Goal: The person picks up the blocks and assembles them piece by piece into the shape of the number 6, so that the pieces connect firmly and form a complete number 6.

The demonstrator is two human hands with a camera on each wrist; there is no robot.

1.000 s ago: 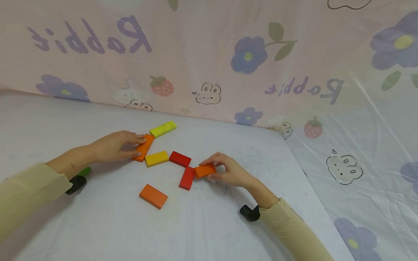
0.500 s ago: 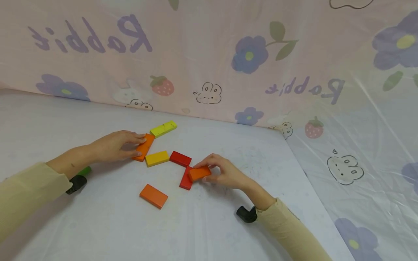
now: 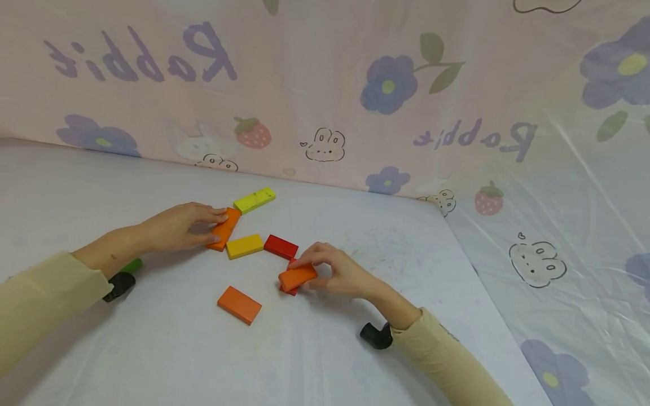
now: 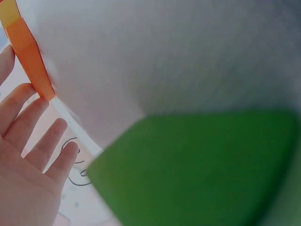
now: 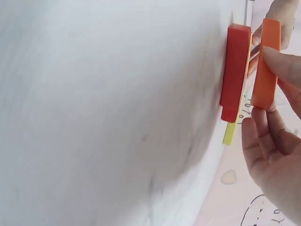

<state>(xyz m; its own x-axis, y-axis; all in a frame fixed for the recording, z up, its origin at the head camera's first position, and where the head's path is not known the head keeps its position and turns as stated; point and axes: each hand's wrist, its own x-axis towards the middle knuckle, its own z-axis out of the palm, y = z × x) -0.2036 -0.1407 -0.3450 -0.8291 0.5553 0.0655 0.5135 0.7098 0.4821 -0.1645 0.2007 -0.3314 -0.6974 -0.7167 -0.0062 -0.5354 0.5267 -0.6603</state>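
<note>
Your right hand pinches an orange block between thumb and fingertips, holding it just above a red block that lies flat on the white-covered table; the wrist view shows a gap between the two. Your left hand rests with straight, relaxed fingers against another orange block, grasping nothing. That block touches a yellow-green block at its far end and a yellow block at its near end. A second red block lies beside the yellow one. A third orange block lies apart, nearer you.

held block over another block — table
</note>
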